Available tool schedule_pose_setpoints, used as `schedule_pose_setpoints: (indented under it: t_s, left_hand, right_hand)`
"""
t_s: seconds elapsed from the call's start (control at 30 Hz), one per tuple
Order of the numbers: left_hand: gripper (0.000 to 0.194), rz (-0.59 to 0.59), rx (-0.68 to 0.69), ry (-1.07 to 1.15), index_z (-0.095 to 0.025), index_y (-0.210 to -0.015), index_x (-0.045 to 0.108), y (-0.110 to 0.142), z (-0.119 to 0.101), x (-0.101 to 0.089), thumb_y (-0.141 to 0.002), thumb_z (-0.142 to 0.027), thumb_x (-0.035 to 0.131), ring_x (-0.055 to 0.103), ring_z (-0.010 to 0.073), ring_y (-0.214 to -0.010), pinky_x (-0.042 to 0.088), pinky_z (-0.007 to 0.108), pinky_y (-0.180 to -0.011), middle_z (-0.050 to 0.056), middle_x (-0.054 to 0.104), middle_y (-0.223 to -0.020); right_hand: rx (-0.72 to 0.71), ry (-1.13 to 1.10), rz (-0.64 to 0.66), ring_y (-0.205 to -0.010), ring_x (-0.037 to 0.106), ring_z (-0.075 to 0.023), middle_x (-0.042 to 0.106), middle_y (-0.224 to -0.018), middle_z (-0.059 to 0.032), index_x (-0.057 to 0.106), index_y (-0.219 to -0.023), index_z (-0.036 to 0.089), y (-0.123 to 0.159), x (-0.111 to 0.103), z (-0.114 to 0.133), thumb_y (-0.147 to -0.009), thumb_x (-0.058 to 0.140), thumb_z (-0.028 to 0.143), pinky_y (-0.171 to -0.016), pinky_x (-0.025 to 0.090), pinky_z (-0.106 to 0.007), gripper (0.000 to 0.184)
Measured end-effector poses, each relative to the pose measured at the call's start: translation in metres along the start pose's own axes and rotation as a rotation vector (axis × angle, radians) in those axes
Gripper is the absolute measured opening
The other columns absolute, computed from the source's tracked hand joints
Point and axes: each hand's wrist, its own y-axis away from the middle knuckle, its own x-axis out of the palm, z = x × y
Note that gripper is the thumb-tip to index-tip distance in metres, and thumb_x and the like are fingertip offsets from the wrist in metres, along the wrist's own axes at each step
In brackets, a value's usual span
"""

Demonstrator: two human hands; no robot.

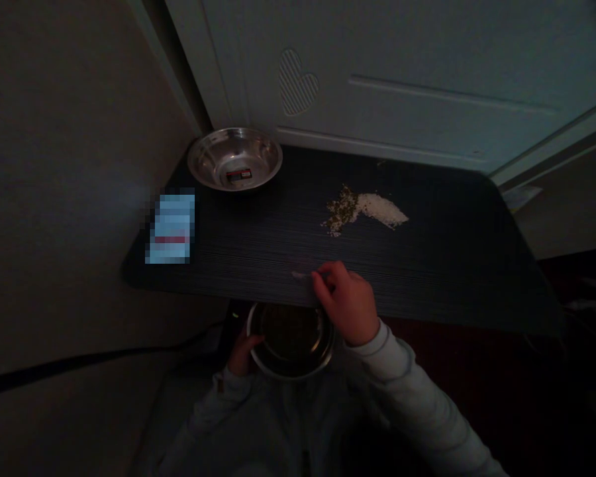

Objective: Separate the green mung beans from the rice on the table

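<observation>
My left hand [243, 350] grips the left rim of a metal bowl [289, 376], which I hold against the front edge of the table, partly under it. Something dark lies inside the bowl, too dim to make out. Over the table's front edge is my right hand [350, 301], thumb and forefinger pinched together. A faint whitish smear [300, 274] shows just left of its fingertips; whether the fingers hold it I cannot tell. Farther back on the table sit a small heap of greenish-brown grains [344, 205] and, touching it, a heap of white grains [381, 209].
A second metal bowl [198, 173] stands at the back left of the dark table [457, 252], a small dark rectangle with red edging [239, 175] inside it. A pixelated light-blue item [173, 225] is at the left edge. A white panel with a heart [297, 83] rises behind.
</observation>
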Motion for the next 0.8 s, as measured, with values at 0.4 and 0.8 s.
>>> schedule_pose_setpoints:
  t_s: [0.4,0.8]
  left_hand:
    - [0.023,-0.036,-0.032,-0.064,-0.017,-0.068,0.07,-0.002,0.0,-0.002,-0.045,-0.022,0.072,0.064,0.0352,-0.094,0.048,0.04,-0.082,0.007,0.076,-0.077]
    - [0.01,-0.021,0.016,-0.149,-0.021,-0.053,0.065,0.003,-0.01,0.008,-0.045,-0.025,0.07,0.063,0.0349,-0.094,0.048,0.041,-0.082,0.007,0.074,-0.074]
  right_hand:
    - [0.206,-0.048,0.063,-0.053,0.057,-0.0172,0.058,-0.052,0.0024,0.054,-0.085,0.019,-0.001,-0.011,-0.021,-0.083,0.05,0.033,-0.053,0.032,-0.024,0.016]
    - [0.271,-0.02,0.076,-0.05,0.054,-0.0156,0.056,-0.052,0.0028,0.055,-0.086,0.018,-0.002,-0.022,-0.041,-0.083,0.048,0.035,-0.051,0.031,-0.024,0.018]
